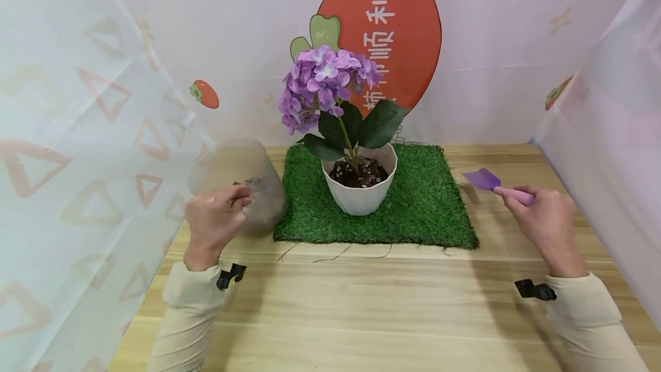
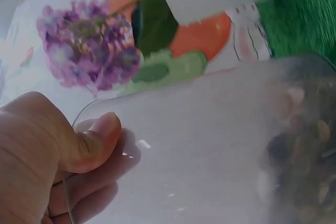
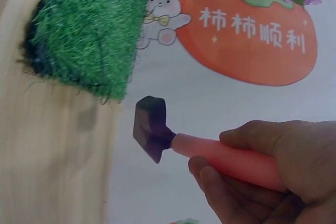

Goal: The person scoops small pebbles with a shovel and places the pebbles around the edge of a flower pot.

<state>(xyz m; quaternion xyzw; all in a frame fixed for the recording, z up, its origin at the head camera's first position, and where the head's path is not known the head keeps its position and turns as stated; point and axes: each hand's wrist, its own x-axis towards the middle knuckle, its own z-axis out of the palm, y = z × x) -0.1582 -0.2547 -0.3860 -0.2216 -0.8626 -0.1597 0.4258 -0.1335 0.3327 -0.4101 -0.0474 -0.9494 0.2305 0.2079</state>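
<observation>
My left hand (image 1: 216, 217) pinches the rim of a clear container (image 2: 199, 140) between thumb and fingers. Stone-like bits (image 2: 310, 150), blurred, lie toward its far end. The container looks blurred in the head view, left of the green mat. My right hand (image 1: 549, 220) grips the pink handle of a small shovel (image 3: 226, 158), whose purple blade (image 1: 483, 178) points left over the table, just off the mat's right edge. Between the hands stands a white pot (image 1: 358, 200) with dark soil (image 1: 358, 174) and a purple hydrangea (image 1: 325, 85), its bloom leaning left.
The pot rests on a green grass mat (image 1: 428, 205) on a wooden table (image 1: 361, 303). Loose dark threads stick out along the mat's front edge. Printed cloth walls (image 1: 480, 33) enclose the back and both sides.
</observation>
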